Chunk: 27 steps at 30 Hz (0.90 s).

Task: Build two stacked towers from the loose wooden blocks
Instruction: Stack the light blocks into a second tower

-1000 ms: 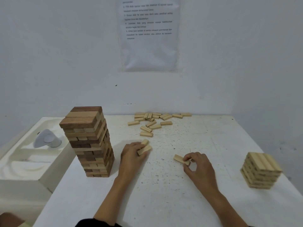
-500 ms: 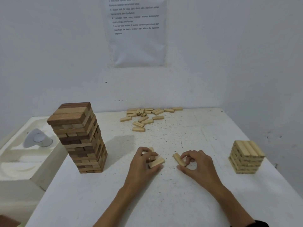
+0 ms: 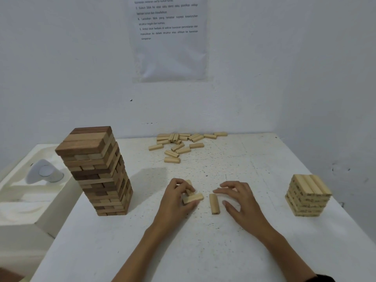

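Observation:
A tall tower of mixed brown and pale blocks [image 3: 98, 169] stands on the left of the white table [image 3: 183, 251]. At the right edge stands a short tower of pale blocks [image 3: 307, 195]. Several loose pale blocks [image 3: 179, 145] lie scattered at the far middle. My left hand [image 3: 175, 198] grips pale blocks [image 3: 192, 198] at the table's centre. Just right of them one pale block [image 3: 214, 203] lies flat on the table. Beside it my right hand [image 3: 240, 200] hovers with fingers spread, holding nothing.
A white moulded tray [image 3: 22, 196] sits left of the table with a pale rounded object [image 3: 43, 174] in it. A printed sheet [image 3: 168, 37] hangs on the white wall behind. The wall also runs close along the table's right side.
My right hand has let go of its block, which now lies flat on the table, and its fingers have spread. My left hand has drawn its blocks nearer that block.

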### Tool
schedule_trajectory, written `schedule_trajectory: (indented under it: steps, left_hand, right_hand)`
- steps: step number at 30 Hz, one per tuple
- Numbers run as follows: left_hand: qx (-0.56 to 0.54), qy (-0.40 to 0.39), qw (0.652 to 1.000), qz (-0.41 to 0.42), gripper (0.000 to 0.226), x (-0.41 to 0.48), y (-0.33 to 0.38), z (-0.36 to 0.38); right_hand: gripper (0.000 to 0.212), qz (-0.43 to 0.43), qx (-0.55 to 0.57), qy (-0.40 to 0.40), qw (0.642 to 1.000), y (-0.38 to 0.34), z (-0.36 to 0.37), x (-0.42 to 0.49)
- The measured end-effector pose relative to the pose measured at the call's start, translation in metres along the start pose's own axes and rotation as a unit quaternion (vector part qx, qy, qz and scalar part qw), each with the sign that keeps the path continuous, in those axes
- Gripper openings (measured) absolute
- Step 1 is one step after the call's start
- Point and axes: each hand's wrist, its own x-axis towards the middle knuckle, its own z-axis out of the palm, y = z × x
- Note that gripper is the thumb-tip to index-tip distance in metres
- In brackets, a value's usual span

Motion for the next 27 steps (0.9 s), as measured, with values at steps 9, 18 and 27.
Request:
schedule_trajectory:
  steps: [9,18,27]
  left_hand:
    - [-0.025,-0.024,0.999,-0.006,0.021,0.012,-0.008,-0.008]
    - [0.027,-0.094,0.995,0.013,0.059,0.01,-0.008,-0.021]
    - [0.048,-0.096,0.994,-0.006,0.072,0.004,-0.007,-0.013]
  right_hand:
    - [0.03,0.001,0.001,-0.023,1.0,0.006,0.001,0.001]
    - [0.025,-0.019,-0.032,0.0,0.999,-0.014,0.019,0.018]
    - [0.041,0.047,0.047,-0.022,0.998,-0.003,-0.002,0.019]
